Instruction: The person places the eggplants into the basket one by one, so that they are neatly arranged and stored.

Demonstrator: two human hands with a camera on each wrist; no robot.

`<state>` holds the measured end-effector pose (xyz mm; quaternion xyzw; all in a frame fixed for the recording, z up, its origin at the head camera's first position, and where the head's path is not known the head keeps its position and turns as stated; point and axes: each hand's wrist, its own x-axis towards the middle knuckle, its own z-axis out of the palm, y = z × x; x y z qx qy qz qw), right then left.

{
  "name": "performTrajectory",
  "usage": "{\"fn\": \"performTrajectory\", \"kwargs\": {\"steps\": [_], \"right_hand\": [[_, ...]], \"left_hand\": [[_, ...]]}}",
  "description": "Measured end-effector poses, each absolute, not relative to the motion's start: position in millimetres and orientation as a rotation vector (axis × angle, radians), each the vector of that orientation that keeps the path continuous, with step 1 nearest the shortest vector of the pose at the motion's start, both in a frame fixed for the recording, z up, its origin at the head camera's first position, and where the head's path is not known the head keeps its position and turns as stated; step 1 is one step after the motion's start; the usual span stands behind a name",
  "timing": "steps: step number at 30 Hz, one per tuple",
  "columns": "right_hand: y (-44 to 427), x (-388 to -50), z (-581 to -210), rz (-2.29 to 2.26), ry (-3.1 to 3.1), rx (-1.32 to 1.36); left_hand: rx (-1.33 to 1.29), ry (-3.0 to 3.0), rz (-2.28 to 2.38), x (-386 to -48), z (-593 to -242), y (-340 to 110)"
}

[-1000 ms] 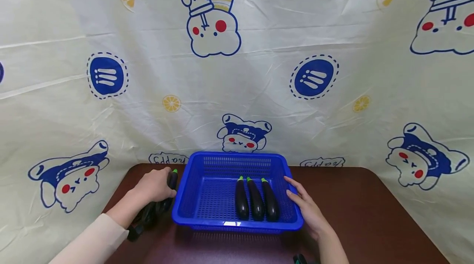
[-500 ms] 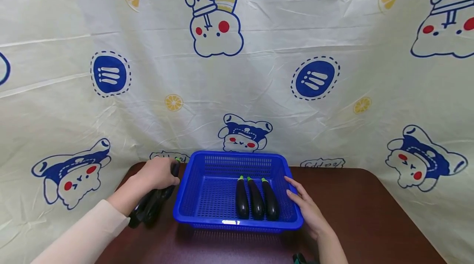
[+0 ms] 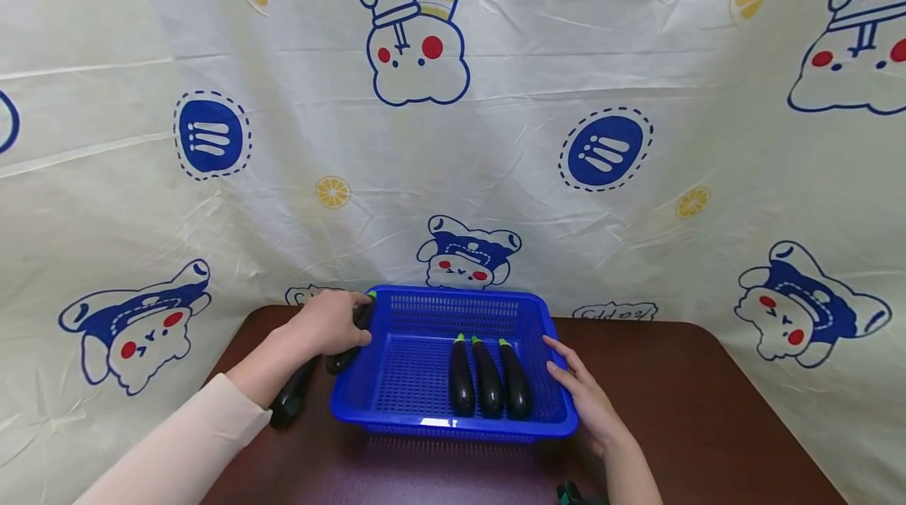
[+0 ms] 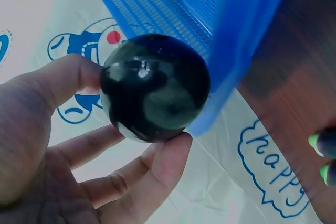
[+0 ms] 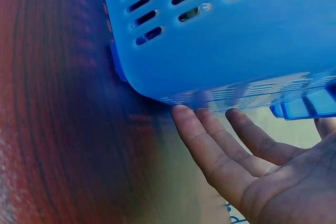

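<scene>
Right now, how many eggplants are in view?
6: three eggplants in the blue basket, one eggplant in the left hand, two eggplants on the table left of the basket. The left arm may hide others.

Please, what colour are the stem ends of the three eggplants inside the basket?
The stem ends are bright green; the head view shows all three best.

- on the left arm [image 3: 263,373] i see a long sleeve [image 3: 180,442], plain pale cream with a faint pinkish tint
- its cuff [image 3: 246,404] ends short of the left hand [image 3: 327,324] in a wide, loose edge
- that hand and the right hand [image 3: 586,399] look bare to me, and so does the right forearm [image 3: 626,462]
- beside it i get a small dark object [image 3: 569,493] with some green, too cut off to tell whether it is worn
</scene>
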<state>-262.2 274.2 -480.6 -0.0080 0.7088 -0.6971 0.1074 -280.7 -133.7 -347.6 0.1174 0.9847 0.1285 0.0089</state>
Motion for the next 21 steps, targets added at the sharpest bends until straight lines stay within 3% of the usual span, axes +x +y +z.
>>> {"fn": "performTrajectory", "kwargs": {"steps": [21], "right_hand": [[275, -261, -483, -2.046, 2.084, -0.030]], "left_hand": [[0.356, 2.981, 0.560, -283, -382, -77]]}}
